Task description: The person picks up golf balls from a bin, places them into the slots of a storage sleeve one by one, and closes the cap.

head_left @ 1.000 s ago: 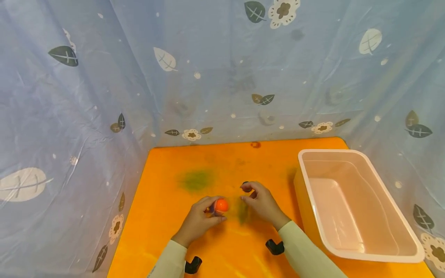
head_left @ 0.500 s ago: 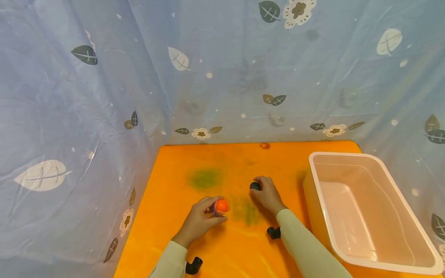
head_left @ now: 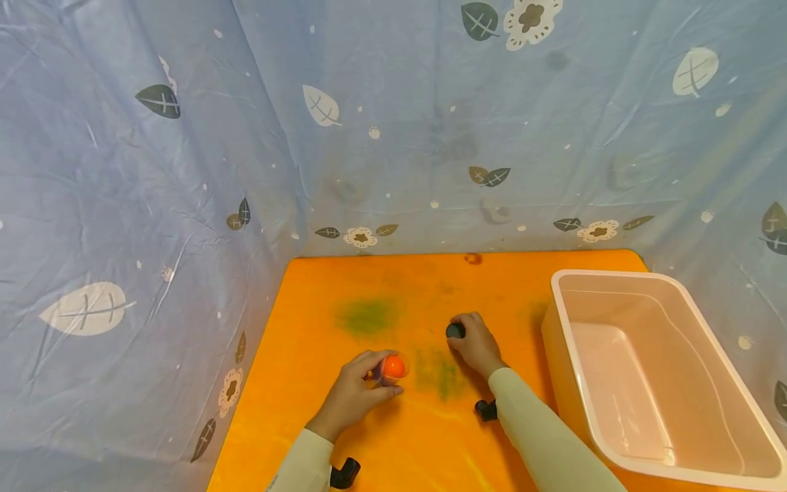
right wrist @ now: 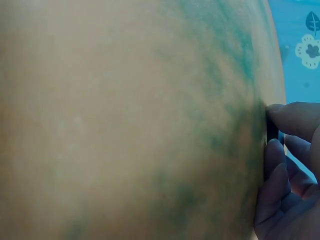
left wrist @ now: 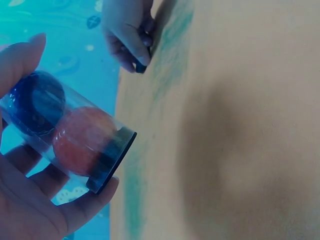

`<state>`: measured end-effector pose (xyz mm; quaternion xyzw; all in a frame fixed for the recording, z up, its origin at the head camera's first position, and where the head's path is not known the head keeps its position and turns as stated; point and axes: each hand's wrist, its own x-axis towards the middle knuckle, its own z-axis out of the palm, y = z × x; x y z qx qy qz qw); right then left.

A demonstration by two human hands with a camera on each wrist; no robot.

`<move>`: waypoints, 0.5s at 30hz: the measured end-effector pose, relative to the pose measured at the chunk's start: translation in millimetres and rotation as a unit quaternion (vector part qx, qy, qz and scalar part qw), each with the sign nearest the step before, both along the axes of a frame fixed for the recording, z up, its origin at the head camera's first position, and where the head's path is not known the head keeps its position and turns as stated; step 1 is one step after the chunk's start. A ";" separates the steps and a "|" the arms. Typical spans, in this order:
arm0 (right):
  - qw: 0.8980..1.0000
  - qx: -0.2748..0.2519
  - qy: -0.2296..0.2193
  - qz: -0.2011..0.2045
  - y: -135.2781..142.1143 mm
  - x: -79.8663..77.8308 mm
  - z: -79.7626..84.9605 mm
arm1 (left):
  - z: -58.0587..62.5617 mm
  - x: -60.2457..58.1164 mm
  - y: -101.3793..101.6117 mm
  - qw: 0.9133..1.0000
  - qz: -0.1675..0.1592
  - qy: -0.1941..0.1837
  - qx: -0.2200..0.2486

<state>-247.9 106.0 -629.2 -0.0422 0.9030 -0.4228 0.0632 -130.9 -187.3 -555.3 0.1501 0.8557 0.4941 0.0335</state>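
My left hand (head_left: 353, 393) grips a clear tube (left wrist: 71, 104) between thumb and fingers, above the orange table. Inside the tube are a dark blue ball (left wrist: 37, 102) and an orange ball (head_left: 394, 366), side by side. A black end piece (left wrist: 112, 161) closes off the tube beside the orange ball in the left wrist view. To the right and farther back, my right hand (head_left: 481, 345) pinches a small round black cap (head_left: 456, 331) close over the tabletop. The right wrist view shows just a sliver of this cap (right wrist: 272, 131) between thumb and fingers.
A pale pink plastic bin (head_left: 568, 342) stands at the right of the orange table (head_left: 424, 444). Green smudges mark the tabletop. Blue curtains (head_left: 393, 157) with leaf prints hang behind and at both sides. Black curved wrist mounts (head_left: 346, 473) stick out near the sleeves.
My right hand has moved right and down with the black cap, away from the tube. The left hand holds the tube almost still. The head view has shifted slightly left.
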 end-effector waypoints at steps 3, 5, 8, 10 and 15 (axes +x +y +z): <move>1.000 0.004 0.004 0.002 1.5 0.1 0.2 | 0.4 0.4 1.5 1.000 -0.002 -0.007 0.003; 1.000 0.005 0.007 0.004 2.6 0.5 0.5 | 0.9 0.5 2.1 1.000 0.000 -0.012 0.003; 1.000 0.001 0.009 0.004 4.5 2.0 1.2 | 1.6 0.2 2.6 1.000 0.003 -0.018 0.004; 1.000 -0.007 0.010 0.002 5.4 3.8 2.2 | 1.7 0.0 2.8 1.000 0.003 -0.019 0.004; 0.999 -0.038 0.010 -0.005 7.5 10.0 6.8 | 1.1 0.1 3.3 1.000 0.001 -0.020 0.002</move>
